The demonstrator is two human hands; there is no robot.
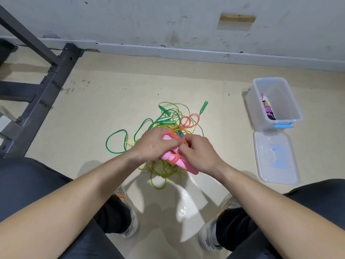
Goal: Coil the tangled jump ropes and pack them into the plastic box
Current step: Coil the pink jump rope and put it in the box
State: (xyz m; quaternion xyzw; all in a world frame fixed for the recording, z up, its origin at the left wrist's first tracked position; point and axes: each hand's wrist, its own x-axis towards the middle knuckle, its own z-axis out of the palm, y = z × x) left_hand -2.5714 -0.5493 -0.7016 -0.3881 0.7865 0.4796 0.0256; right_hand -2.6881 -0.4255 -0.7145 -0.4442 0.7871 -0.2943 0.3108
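A tangle of jump ropes (164, 118) lies on the floor: green, yellow and pink cords with green handles. My left hand (155, 144) grips the pink handles (168, 156) of a pink jump rope held just above the pile. My right hand (197, 154) pinches the pink cord (188, 118) against those handles; part of this cord still loops into the pile. The clear plastic box (276, 120) stands open at the right, apart from my hands, with a purple coiled rope (268, 109) inside.
The box's clear lid (274, 156) with a blue latch lies flat on the floor in front of the box. A dark metal frame (48, 79) stands at the left. A wall with a baseboard runs behind. My knees and shoes are at the bottom.
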